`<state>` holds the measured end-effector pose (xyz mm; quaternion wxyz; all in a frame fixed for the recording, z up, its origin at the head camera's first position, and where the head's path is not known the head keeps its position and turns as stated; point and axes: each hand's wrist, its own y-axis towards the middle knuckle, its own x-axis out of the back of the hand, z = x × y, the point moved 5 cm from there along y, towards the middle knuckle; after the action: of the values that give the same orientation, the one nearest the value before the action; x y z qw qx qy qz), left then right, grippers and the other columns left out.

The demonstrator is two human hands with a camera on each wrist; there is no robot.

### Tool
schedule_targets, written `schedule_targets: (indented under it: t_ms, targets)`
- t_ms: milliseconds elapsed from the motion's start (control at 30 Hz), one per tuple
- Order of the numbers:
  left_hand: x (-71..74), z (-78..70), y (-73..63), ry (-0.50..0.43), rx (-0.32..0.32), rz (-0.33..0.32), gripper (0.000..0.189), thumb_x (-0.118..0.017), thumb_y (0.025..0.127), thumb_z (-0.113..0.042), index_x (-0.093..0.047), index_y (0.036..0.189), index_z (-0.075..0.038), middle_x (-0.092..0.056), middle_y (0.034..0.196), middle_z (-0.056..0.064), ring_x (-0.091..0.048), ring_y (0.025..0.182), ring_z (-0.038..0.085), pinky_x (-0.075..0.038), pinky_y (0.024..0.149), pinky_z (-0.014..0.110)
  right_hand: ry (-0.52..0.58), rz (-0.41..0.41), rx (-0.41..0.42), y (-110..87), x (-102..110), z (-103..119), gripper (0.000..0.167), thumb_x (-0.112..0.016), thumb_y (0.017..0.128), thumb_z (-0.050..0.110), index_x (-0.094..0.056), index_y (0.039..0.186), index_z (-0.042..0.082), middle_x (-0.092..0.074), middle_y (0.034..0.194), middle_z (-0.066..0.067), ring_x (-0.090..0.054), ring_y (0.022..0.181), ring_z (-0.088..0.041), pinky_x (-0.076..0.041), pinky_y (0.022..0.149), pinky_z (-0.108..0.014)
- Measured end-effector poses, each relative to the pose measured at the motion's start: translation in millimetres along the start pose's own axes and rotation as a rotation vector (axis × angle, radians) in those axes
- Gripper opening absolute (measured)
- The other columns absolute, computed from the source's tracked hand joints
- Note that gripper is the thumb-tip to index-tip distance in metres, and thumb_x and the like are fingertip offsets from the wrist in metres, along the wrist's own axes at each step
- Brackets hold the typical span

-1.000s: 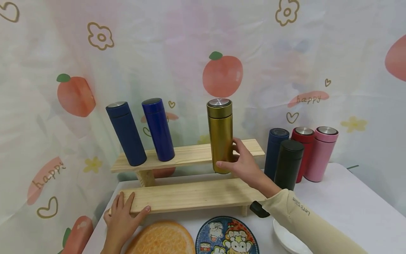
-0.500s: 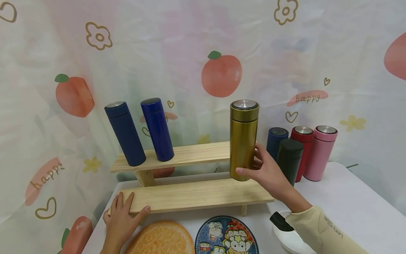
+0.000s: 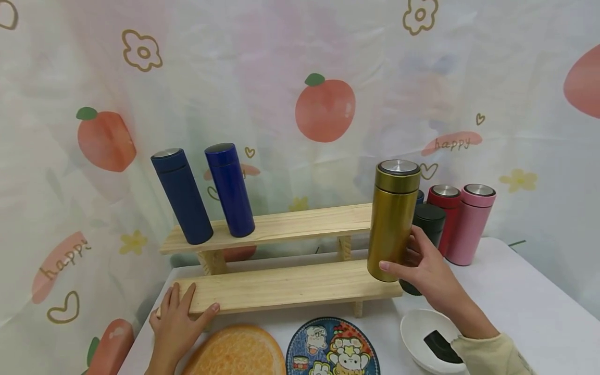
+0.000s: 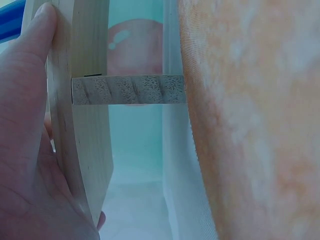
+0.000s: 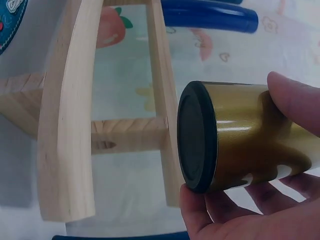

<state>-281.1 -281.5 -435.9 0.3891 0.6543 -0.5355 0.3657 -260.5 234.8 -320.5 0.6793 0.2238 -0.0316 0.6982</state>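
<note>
My right hand (image 3: 431, 278) grips a gold thermos bottle (image 3: 394, 224) upright, low on its body, in front of the right end of a two-tier wooden shelf rack (image 3: 290, 286). In the right wrist view its dark base (image 5: 195, 137) shows, with thumb and fingers on opposite sides of the gold body. My left hand (image 3: 175, 328) holds the left end of the lower tier, thumb along the front edge and fingers over the top. A dark blue thermos bottle (image 3: 183, 198) and a brighter blue one (image 3: 230, 190) stand on the upper tier's left part.
Black (image 3: 428, 224), red (image 3: 445, 208) and pink (image 3: 472, 224) bottles stand right of the rack, with a blue one mostly hidden behind the gold bottle. In front lie an orange round mat (image 3: 239, 354), a patterned round mat (image 3: 333, 349) and a white bowl (image 3: 417, 333) holding a black piece (image 3: 442, 346).
My right hand has carried the gold bottle from the upper tier's right part to the right, lower and nearer. My left hand stays on the lower tier.
</note>
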Motion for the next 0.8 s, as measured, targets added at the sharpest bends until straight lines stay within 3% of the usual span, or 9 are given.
schedule_targets:
  t_ms: [233,433,667,800]
  targets:
    - [-0.3,0.8,-1.7,-0.009,-0.007,-0.007,0.105,-0.063,0.095,-0.074,-0.039,0.163,0.002,-0.009,0.17,0.039,-0.005,0.156,0.055,-0.01,0.106,0.081,0.024,-0.022,-0.027,-4.5,20,-14,0.091,-0.077,0.1,0.018,-0.017,0.168,0.008,-0.041,0.159,-0.033,-0.047,0.139,-0.061,-0.048,0.102,-0.062]
    - [-0.2,1.7,-3.5,-0.012,-0.001,-0.009,0.105,-0.063,0.095,-0.074,-0.039,0.163,0.002,-0.009,0.17,0.039,-0.005,0.156,0.055,-0.01,0.106,0.081,0.033,-0.039,-0.019,-4.6,35,-22,0.09,-0.075,0.101,0.014,-0.015,0.168,0.007,-0.041,0.158,-0.033,-0.047,0.139,-0.061,-0.043,0.103,-0.065]
    - [0.6,1.8,-2.0,-0.013,-0.003,0.001,0.106,-0.063,0.095,-0.075,-0.038,0.164,0.001,-0.008,0.17,0.039,-0.004,0.156,0.056,-0.009,0.106,0.081,-0.02,-0.087,-0.021,-5.4,55,-29,0.093,-0.073,0.104,0.013,-0.01,0.172,0.015,-0.04,0.159,-0.03,-0.047,0.137,-0.059,-0.055,0.092,-0.03]
    - [0.5,1.4,-1.6,-0.01,-0.01,0.002,0.106,-0.063,0.095,-0.075,-0.037,0.164,0.002,-0.008,0.17,0.039,-0.004,0.156,0.056,-0.009,0.105,0.082,-0.006,-0.119,-0.011,-5.3,69,-34,0.092,-0.073,0.104,0.012,-0.012,0.173,0.026,-0.037,0.16,-0.022,-0.044,0.139,-0.059,-0.054,0.091,-0.024]
